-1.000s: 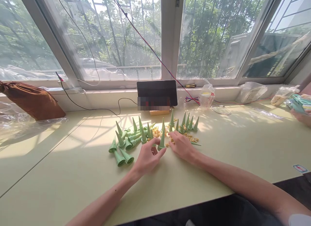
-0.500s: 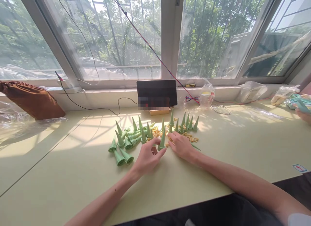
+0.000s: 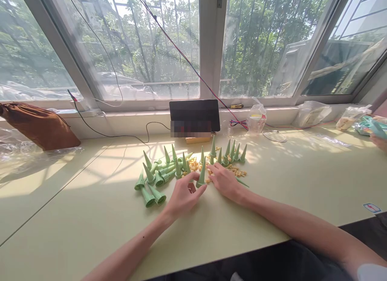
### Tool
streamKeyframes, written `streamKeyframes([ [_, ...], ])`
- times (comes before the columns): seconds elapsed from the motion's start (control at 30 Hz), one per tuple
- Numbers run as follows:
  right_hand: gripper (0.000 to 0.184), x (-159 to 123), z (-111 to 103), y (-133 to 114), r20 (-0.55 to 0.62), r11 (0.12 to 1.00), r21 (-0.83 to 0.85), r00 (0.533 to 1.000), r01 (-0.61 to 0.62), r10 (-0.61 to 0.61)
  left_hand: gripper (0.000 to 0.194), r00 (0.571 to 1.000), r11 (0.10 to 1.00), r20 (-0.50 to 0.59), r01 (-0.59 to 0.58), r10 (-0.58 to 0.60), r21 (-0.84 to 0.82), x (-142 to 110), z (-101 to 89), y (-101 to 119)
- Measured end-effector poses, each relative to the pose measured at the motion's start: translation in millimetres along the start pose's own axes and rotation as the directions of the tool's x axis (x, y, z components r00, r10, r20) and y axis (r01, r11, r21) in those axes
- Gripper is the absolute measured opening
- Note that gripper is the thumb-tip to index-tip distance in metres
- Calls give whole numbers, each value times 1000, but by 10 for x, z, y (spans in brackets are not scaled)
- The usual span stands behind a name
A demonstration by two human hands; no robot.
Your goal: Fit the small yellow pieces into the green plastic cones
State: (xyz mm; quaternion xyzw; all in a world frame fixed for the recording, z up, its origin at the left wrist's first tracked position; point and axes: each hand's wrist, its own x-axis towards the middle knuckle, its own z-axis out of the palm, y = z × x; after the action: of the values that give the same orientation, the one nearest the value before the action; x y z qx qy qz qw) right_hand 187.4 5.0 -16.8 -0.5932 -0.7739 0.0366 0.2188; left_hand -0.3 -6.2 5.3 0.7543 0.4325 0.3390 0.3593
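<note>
My left hand (image 3: 184, 194) is closed, thumb and index finger around the base of a green plastic spike (image 3: 202, 172), a hollow-looking cone standing point up. Close to its right, my right hand (image 3: 225, 181) rests at the small yellowish pieces (image 3: 237, 171), fingers curled; what lies between its fingertips is too small to make out. Several more green spikes stand upright behind both hands. To the left, other green spikes (image 3: 159, 195) lie on their sides with open ends showing. One thin green tip (image 3: 242, 182) pokes out beside my right hand.
A dark tablet (image 3: 195, 111) leans at the back above a small cardboard-coloured block (image 3: 198, 140). A brown drawstring bag (image 3: 45, 128) stands left. Cables run along the windowsill. A bagged cup (image 3: 257, 117) is back right. Another person's hand (image 3: 379, 142) is at the right edge.
Both my hands stay almost in place around the same spike and yellowish pieces. At the right edge, the other person's hand has shifted slightly with something light blue-green.
</note>
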Motion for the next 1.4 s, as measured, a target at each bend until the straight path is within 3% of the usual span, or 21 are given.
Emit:
streamKeyframes([
  [0.23, 20, 2, 52, 36, -47, 998, 37, 998, 42, -40, 23, 1000, 1000, -5, -20, 20, -9, 2, 4, 3],
  [0.37, 14, 11, 67, 40, -174, 988, 118, 981, 103, -82, 23, 1000, 1000, -8, -28, 28, -4, -3, 1, 4],
  [0.6, 11, -18, 32, -33, -484, 870, 304, 850, 388, -209, 20, 999, 999, -6, -37, 37, -10, 1, -3, -5],
  [0.8, 10, -37, 25, -79, -581, 800, 297, 764, 521, -281, 22, 999, 999, -9, -45, 45, -9, 6, 0, -35],
  [0.9, 11, -33, 27, -87, -589, 778, 286, 743, 560, -318, 23, 999, 999, -10, -43, 43, -7, 9, 3, -53],
  [1.1, 16, -39, 29, -90, -582, 776, 264, 736, 573, -345, 28, 1000, 998, 4, -29, 30, -47, 10, 5, -40],
  [1.4, 26, -77, 42, -78, -512, 825, 300, 811, 479, -285, 27, 1000, 996, 9, -13, 14, -92, 6, -2, -4],
])
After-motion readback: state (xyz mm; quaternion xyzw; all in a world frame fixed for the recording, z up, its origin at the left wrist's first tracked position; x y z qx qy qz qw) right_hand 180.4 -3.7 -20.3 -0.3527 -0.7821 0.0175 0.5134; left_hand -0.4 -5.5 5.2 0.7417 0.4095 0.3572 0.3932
